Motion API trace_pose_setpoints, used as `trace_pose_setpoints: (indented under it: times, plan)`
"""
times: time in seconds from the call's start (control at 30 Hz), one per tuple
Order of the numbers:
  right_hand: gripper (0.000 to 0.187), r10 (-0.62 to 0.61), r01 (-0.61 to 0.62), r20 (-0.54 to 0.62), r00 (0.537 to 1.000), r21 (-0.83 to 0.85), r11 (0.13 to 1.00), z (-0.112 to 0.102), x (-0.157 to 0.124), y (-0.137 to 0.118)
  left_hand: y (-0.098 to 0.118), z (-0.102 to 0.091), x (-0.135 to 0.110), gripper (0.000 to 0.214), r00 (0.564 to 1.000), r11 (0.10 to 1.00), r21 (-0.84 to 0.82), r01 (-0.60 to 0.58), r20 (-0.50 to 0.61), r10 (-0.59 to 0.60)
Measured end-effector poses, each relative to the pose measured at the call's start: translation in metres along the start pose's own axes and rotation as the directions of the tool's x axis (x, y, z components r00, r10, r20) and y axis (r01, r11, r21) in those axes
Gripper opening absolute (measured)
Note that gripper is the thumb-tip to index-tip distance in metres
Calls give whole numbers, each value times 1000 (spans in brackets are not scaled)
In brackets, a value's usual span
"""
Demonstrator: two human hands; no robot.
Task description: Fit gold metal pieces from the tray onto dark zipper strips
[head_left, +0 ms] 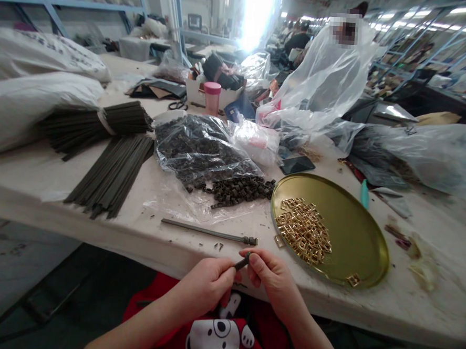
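Note:
My left hand [215, 283] is closed round a narrow dark strap [241, 263], just above my lap at the table's front edge. My right hand [268, 271] pinches the strap's tip between thumb and fingers. Whether a small loop sits on that tip, the fingers hide. Just beyond my hands lies another strap [206, 231] with small dark loops at its right end. A heap of dark loops [242, 190] spills from a clear plastic bag [203, 146]. Gold-coloured buckles [304, 231] are piled in a round gold tray [356, 224] to the right.
Two bundles of dark straps [110, 175] lie at the left beside white sacks [44, 100]. A pink-lidded jar [212, 98], scissors [177, 105] and a phone [297, 165] are farther back. Plastic bags [435, 155] cover the right side. A person stands behind a raised clear bag [330, 70].

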State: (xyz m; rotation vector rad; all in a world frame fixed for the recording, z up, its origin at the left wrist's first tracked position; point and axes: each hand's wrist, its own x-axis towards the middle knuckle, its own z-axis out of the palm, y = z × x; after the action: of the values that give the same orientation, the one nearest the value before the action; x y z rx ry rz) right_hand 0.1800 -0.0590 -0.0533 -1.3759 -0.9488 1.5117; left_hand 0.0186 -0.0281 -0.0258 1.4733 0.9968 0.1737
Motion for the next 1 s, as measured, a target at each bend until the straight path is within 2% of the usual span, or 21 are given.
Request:
trace_pose_setpoints:
  times: [0.17, 0.27, 0.33, 0.47, 0.6, 0.67, 0.77, 0.83, 0.93, 1.0]
  plan:
    - [41, 25, -24, -5, 1000, 47, 999, 10, -1, 2, 4, 1, 1, 33, 997, 996, 53, -65, -34, 67]
    - [35, 1, 9, -102, 995, 97, 995, 10, -2, 5, 5, -3, -2, 28, 998, 995, 78, -64, 22, 63]
    - [32, -7, 30, -162, 987, 137, 990, 12, -2, 8, 6, -7, -4, 27, 998, 989, 135, -59, 22, 57]
    - [29, 1, 18, -93, 996, 204, 979, 22, -3, 12, 6, -12, -6, 31, 996, 971, 235, -49, -63, 65]
    - [29, -24, 45, -123, 992, 167, 985, 28, -2, 10, -3, -11, -4, 25, 1000, 999, 52, 9, -5, -9]
    - [30, -24, 45, -132, 991, 155, 987, 29, 0, 11, -9, -8, -2, 30, 999, 1000, -28, -14, -44, 13]
    - [34, -34, 48, -82, 996, 181, 982, 36, 3, 13, -18, -4, 4, 42, 991, 989, -142, -52, -133, 33]
    - [36, -51, 59, -51, 997, 180, 982, 39, 3, 16, -22, -3, 8, 50, 992, 980, -194, -50, -123, 26]
    - [33, -103, 103, 6, 995, 35, 994, 32, 1, 18, -23, -6, 14, 45, 994, 982, -171, -80, -83, 66]
    - [32, -174, 169, 2, 985, -242, 955, 13, 0, 16, -21, -9, 15, 41, 992, 988, -129, -85, -102, 72]
